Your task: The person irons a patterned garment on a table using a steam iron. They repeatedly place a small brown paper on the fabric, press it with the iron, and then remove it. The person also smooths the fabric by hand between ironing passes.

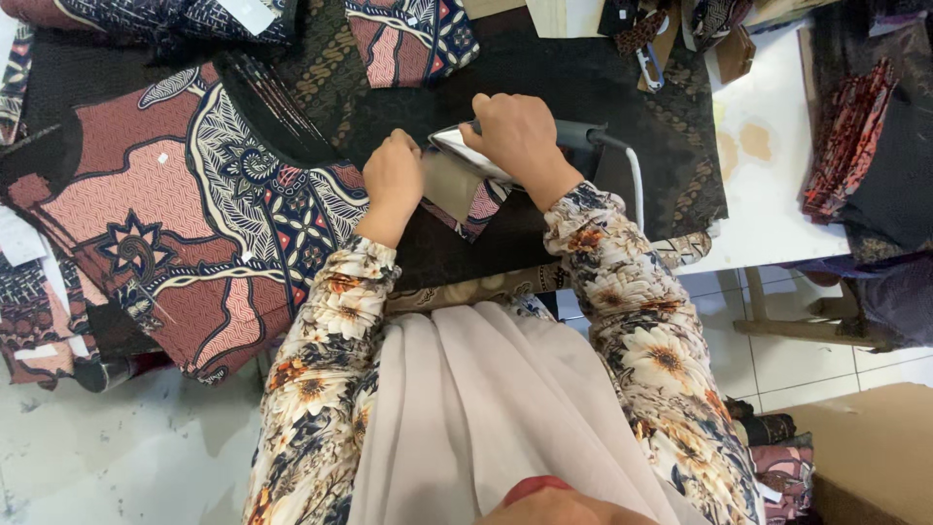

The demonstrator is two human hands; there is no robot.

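Small fabric piece [457,194] between the hands: left hand [392,178] pressing it flat, right hand [518,136] closed round the iron [486,151].

The large batik cloth [194,224] at nine o'clock shows salmon-pink, navy and cream floral motifs. The surface [583,87] wears a dark brown-black patterned cover. The iron [486,156] is silver-grey.

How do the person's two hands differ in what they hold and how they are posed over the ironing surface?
The right hand is closed round the handle of the iron, while the left hand presses flat on the small fabric piece beside the iron's tip. The right hand sits farther from the body and higher, on top of the iron; the left hand lies low against the cloth. Both come out of floral sleeves and work over the same dark cloth.
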